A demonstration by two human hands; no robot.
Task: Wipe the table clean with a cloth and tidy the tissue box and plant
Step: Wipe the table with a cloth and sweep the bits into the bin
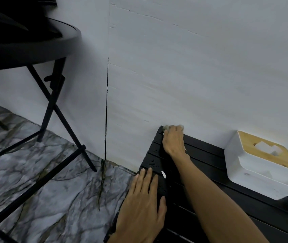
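Note:
A low black slatted table [208,158] stands against the white wall. My right hand [174,140] reaches to its far left corner and presses a pale cloth [166,127] there; only scraps of the cloth show past the fingers. My left hand [145,195] lies flat, fingers apart, on the table's left edge. Water drops and a small white scrap [164,174] sit on the slats between the hands. The white tissue box [262,165] with a wooden lid stands at the right, a tissue poking out. At the far right edge a dim shape shows; whether it is the plant I cannot tell.
A round black folding table [34,41] on crossed legs stands at the left over the marbled floor [52,190]. The white wall [192,67] runs right behind the low table.

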